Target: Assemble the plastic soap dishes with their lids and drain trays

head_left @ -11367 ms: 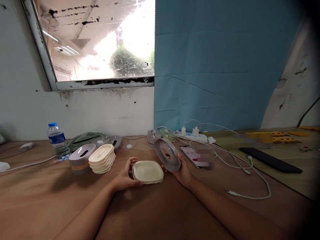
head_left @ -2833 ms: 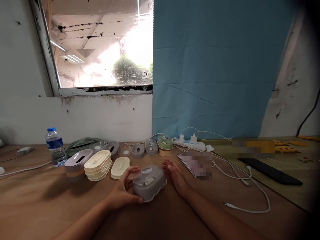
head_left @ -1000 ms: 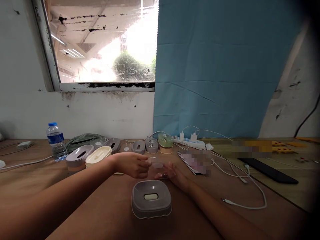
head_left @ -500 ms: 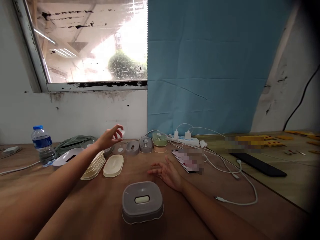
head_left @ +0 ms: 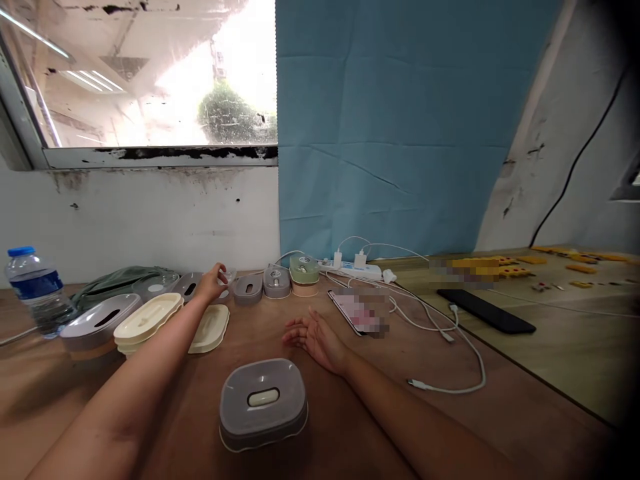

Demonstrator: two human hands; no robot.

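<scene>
My left hand (head_left: 213, 283) reaches to the back row of containers, its fingers curled around a small clear plastic piece (head_left: 230, 275). Its exact shape is hard to make out, and the hand partly covers the container behind it. My right hand (head_left: 316, 339) rests on the table, palm turned inward, fingers loosely apart and nothing in them. In front of me stands a grey oval box (head_left: 263, 407) with a slot in its top, a cream piece showing in the slot and a cream rim below. Under my left forearm lies a cream oval tray (head_left: 213, 328).
A cream stack of trays (head_left: 150, 320) and a grey-topped box (head_left: 100, 323) stand at left beside a water bottle (head_left: 37, 290). Grey boxes (head_left: 249, 289) and a green one (head_left: 304, 269) line the back. A phone (head_left: 355, 310), white cables (head_left: 483, 373) and a power strip (head_left: 365, 271) lie right.
My left hand has come down toward the back containers with the clear piece. The view has swung slightly right. My right hand stays on the table.
</scene>
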